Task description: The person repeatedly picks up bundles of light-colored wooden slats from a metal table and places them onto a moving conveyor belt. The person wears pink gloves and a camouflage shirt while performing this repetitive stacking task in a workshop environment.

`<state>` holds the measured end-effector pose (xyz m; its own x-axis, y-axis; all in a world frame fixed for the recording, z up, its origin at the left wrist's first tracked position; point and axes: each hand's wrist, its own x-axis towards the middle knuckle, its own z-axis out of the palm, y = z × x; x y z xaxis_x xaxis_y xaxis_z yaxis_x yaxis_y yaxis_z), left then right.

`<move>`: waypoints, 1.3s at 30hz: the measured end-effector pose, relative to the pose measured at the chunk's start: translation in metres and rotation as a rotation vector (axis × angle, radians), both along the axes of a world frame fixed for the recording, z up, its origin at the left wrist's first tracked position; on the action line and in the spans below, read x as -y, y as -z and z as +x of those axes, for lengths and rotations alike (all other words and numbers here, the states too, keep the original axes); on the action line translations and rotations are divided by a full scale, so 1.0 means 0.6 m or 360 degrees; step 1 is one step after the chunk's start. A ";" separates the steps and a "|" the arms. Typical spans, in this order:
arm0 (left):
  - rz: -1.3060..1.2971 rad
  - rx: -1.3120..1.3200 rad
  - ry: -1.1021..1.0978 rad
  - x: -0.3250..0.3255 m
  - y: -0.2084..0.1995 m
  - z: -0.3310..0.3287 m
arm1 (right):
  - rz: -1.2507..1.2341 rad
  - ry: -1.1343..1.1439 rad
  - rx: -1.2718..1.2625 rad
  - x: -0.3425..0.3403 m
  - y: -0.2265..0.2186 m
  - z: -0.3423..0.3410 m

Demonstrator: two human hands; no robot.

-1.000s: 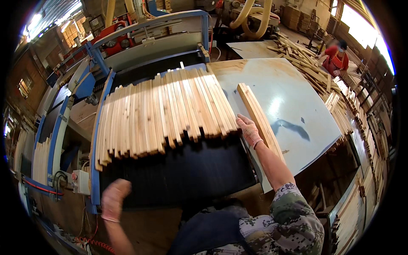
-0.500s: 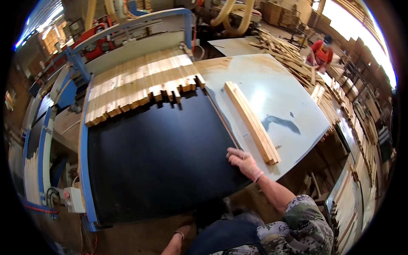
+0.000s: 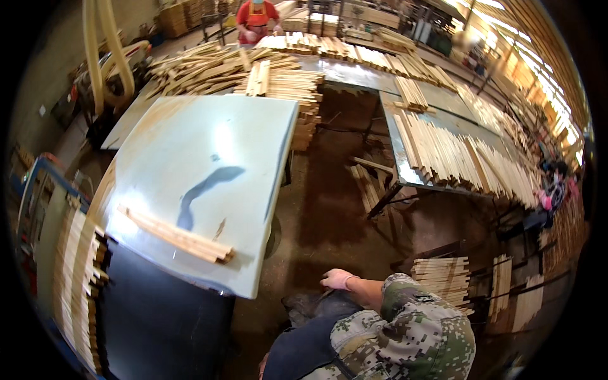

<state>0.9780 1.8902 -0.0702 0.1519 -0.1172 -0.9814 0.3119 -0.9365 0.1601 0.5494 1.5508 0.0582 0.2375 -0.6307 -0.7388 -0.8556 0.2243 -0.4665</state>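
My right hand (image 3: pixel 339 278), in a pale pinkish glove, hangs in front of my body beyond the table's near corner. Its fingers are loosely stretched, and nothing shows in them. Only a sliver at the lower edge may be my left hand, its fingers hidden. Several pale wood strips (image 3: pixel 177 235) lie side by side on the light metal table (image 3: pixel 247 139) to my left. Beside that table is the black conveyor belt (image 3: pixel 164 316), with a row of wood strips (image 3: pixel 76 285) laid across its far part.
Loose wood strips (image 3: pixel 215 69) are heaped behind the metal table, near a person in red (image 3: pixel 256 22). On the right, a metal-legged table (image 3: pixel 402 171) carries rows of strips (image 3: pixel 456 149). More strips (image 3: pixel 443 278) are stacked low at the right. Brown floor (image 3: pixel 323 190) lies between the tables.
My view has swung to the right, so the belt and metal table now sit at the left. My right hand has left the table's edge and moved in front of my body.
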 end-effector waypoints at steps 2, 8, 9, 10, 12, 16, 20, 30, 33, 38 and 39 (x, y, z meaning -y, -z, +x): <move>-0.0032 0.0027 -0.0074 0.077 0.026 -0.005 | -0.0037 0.0003 -0.0094 -0.028 0.103 -0.129; -0.0359 -0.0077 -0.0134 0.329 0.013 -0.110 | 0.0284 0.0729 -0.0257 -0.026 0.099 -0.350; -0.0333 -0.0027 -0.0077 0.367 0.017 -0.154 | 0.0220 0.0645 -0.0271 -0.036 0.126 -0.392; -0.0321 0.0023 -0.0005 0.416 0.040 -0.196 | 0.0150 0.0574 -0.0283 -0.051 0.163 -0.441; -0.0310 0.0145 0.0122 0.489 0.046 -0.244 | 0.0114 0.0637 -0.0202 -0.032 0.151 -0.482; -0.0136 0.0309 0.0483 0.599 0.035 -0.334 | -0.0017 0.0911 -0.0035 -0.015 0.120 -0.538; -0.0085 0.0305 0.0793 0.729 0.004 -0.422 | 0.0192 0.1661 0.0256 -0.026 0.119 -0.559; -0.0132 0.0127 0.1337 1.093 -0.003 -0.682 | 0.0604 0.2007 0.0181 -0.042 0.126 -0.676; -0.0274 0.0227 0.1548 1.202 0.017 -0.796 | -0.0248 0.0727 -0.0458 0.001 0.122 -0.765; -0.0451 0.0333 0.2032 1.369 0.061 -0.994 | -0.0492 0.2752 0.0228 0.106 0.134 -0.915; -0.0536 0.0376 0.2106 1.399 0.053 -1.050 | -0.0547 0.2816 0.0376 0.150 0.094 -0.952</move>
